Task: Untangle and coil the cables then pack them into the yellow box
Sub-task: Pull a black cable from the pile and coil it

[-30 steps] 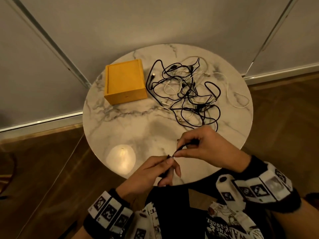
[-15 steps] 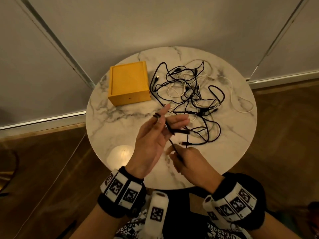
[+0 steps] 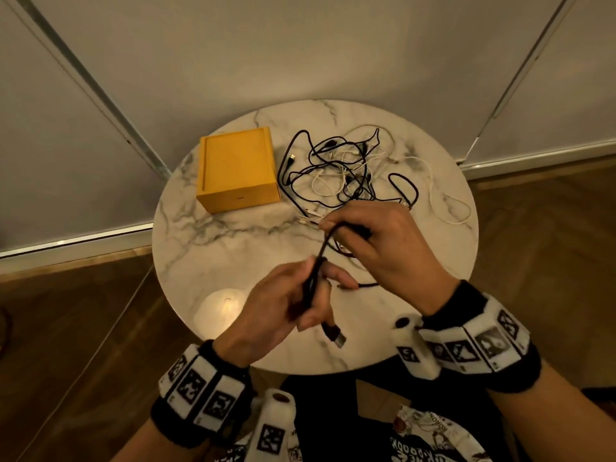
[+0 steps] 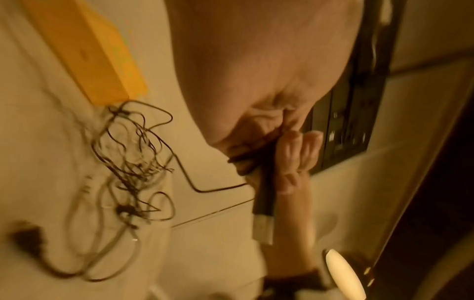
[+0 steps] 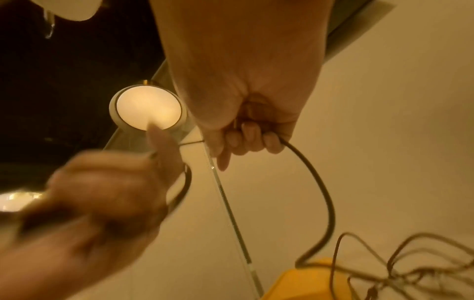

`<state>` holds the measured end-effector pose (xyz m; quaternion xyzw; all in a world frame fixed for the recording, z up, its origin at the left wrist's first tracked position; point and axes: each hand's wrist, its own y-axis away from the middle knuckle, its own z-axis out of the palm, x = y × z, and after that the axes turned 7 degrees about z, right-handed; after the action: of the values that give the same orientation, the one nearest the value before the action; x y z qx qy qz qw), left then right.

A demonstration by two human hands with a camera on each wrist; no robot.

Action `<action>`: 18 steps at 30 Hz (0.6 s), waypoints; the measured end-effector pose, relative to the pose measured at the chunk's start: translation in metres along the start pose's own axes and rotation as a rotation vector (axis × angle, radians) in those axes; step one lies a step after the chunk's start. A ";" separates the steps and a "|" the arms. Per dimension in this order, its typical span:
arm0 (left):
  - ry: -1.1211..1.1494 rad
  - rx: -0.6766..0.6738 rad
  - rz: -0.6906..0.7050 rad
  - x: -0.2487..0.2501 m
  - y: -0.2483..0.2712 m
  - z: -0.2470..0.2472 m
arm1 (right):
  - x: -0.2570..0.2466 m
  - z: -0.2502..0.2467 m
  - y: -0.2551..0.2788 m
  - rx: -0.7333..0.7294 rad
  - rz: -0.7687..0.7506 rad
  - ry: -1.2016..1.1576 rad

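Note:
A closed yellow box (image 3: 238,168) sits at the back left of the round marble table (image 3: 206,235). To its right lies a tangle of black and white cables (image 3: 346,171). My left hand (image 3: 313,295) grips one black cable (image 3: 320,261) near its end above the table's front; its USB plug (image 3: 335,335) hangs below the fingers. My right hand (image 3: 336,228) holds the same cable further along, just in front of the tangle. In the left wrist view the plug (image 4: 264,205) sticks out past the curled fingers (image 4: 290,162). In the right wrist view the fingers (image 5: 246,138) curl round the cable (image 5: 318,182).
The table stands in a corner of pale wall panels (image 3: 300,45) with a wooden floor (image 3: 66,328) on both sides. A bright lamp reflection (image 3: 223,305) shows on the marble at the front left. The round lamp (image 5: 147,109) appears overhead in the right wrist view.
My left hand has dropped back toward the table's front edge with the cable end. My right hand has moved forward and up toward the tangle, sliding along the black cable.

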<state>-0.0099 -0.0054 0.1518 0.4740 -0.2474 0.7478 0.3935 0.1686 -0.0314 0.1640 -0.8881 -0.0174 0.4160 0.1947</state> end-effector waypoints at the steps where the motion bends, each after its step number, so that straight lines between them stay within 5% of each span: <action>1: 0.108 -0.020 0.052 0.008 -0.003 0.003 | -0.002 0.008 -0.002 -0.010 0.050 -0.113; 4: 0.285 -0.014 0.229 0.027 -0.015 0.007 | -0.002 0.048 0.007 -0.120 0.274 -0.312; 7: 0.215 0.121 0.317 0.030 -0.031 -0.008 | -0.006 0.082 0.029 -0.263 0.286 -0.201; 12: -0.331 0.297 0.474 0.019 -0.029 -0.037 | -0.003 0.069 0.022 -0.359 0.263 0.038; 16: -0.728 0.406 0.549 0.010 -0.015 -0.042 | -0.004 0.054 0.008 -0.401 0.341 0.013; 18: -1.031 0.399 0.546 0.000 -0.010 -0.044 | 0.004 0.063 0.000 -0.457 0.295 0.225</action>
<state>-0.0247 0.0329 0.1329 0.7586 -0.3736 0.5279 -0.0789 0.1243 -0.0096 0.1249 -0.9424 0.0403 0.3242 -0.0725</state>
